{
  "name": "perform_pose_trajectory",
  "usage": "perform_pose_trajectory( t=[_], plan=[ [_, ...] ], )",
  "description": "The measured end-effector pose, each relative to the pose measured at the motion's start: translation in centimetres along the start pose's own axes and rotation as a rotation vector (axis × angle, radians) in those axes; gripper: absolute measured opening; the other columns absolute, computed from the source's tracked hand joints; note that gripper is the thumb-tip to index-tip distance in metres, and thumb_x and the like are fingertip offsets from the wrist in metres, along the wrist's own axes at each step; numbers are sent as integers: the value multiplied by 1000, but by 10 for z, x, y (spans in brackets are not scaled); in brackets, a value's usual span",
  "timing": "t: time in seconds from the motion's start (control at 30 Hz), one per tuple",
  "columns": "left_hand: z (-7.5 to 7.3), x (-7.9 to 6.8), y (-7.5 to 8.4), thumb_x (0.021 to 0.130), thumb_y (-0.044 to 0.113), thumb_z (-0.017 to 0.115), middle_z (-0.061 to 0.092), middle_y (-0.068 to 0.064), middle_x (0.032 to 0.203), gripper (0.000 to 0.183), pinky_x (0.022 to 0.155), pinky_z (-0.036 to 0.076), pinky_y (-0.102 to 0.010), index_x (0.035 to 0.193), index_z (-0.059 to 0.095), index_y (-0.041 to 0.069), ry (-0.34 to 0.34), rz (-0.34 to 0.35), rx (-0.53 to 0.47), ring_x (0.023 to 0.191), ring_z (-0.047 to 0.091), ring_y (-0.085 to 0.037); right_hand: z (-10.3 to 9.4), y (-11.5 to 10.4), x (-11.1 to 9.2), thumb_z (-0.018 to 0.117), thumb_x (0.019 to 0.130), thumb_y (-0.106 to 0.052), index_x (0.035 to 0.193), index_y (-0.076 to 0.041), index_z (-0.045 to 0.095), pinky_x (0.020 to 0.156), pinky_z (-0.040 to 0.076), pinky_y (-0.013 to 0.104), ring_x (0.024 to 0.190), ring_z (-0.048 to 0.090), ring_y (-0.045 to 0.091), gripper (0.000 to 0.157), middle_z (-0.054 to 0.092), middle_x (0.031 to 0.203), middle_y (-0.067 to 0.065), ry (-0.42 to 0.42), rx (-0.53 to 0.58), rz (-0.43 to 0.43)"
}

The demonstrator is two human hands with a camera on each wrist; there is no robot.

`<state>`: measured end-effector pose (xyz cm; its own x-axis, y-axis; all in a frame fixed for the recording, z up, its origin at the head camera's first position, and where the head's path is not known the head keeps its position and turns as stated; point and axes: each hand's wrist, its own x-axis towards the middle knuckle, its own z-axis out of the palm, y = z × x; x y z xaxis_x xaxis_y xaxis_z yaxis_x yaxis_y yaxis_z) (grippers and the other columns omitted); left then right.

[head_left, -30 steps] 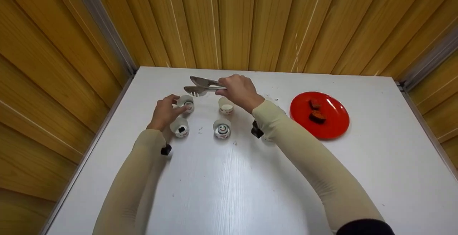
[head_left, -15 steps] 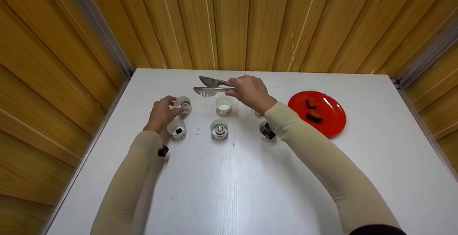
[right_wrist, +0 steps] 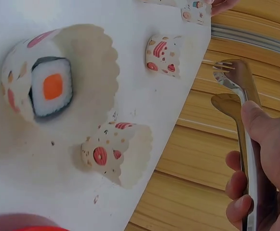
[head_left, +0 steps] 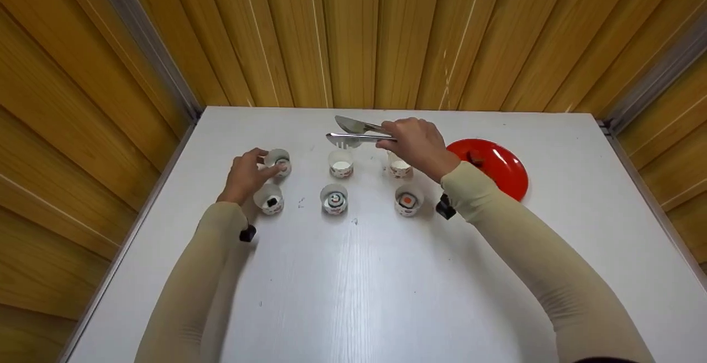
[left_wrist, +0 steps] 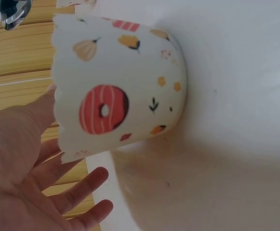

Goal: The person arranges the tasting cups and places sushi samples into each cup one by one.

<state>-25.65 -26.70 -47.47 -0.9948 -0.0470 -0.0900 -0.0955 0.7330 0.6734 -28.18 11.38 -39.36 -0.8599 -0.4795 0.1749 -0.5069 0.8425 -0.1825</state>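
Observation:
My left hand [head_left: 246,175] holds a white paper baking cup [left_wrist: 144,62] printed with doughnuts at the back left, thumb on its near side. Its outer fingers are spread. My right hand [head_left: 417,139] grips metal tongs [head_left: 356,132] above the table, their tips apart with nothing between them. Below stand the back middle cup [head_left: 341,165] and the back right cup [head_left: 400,168]. A sushi roll with an orange centre [right_wrist: 53,89] sits in the front right cup [right_wrist: 86,72]. Another roll [head_left: 334,200] is in the front middle cup, and a small black piece [head_left: 271,201] in the front left one.
A red plate [head_left: 511,178] lies at the right, partly behind my right sleeve, with a dark, orange-topped piece [head_left: 475,157] showing on it. Yellow wood-look panels [head_left: 353,37] rise behind the white table [head_left: 331,291]. Small crumbs are scattered among the cups.
My right hand has moved right with the tongs, from over the back left toward the back right cup, uncovering the front right cup. My left hand keeps its place at its cup.

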Motion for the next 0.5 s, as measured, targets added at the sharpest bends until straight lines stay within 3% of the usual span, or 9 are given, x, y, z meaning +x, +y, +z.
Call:
perform_pose_trajectory(
  t=[0.2,0.5],
  plan=[
    [-3,3,-2,95,41,74,57,-22,140,66,109,42,-55,144,52,2,-6,-12,-2,130,51,-41,-11,19,-17,74,96,-38,120,-16,71,67,52,36,76,61,23,32,74,96,4,-11,5,32],
    [-5,7,-5,96,43,72,53,-22,142,69,111,39,-56,147,49,2,-32,-20,5,133,46,-41,-22,55,-47,76,95,-34,121,-14,72,75,58,42,80,67,25,33,76,99,6,49,10,61]
  ],
)
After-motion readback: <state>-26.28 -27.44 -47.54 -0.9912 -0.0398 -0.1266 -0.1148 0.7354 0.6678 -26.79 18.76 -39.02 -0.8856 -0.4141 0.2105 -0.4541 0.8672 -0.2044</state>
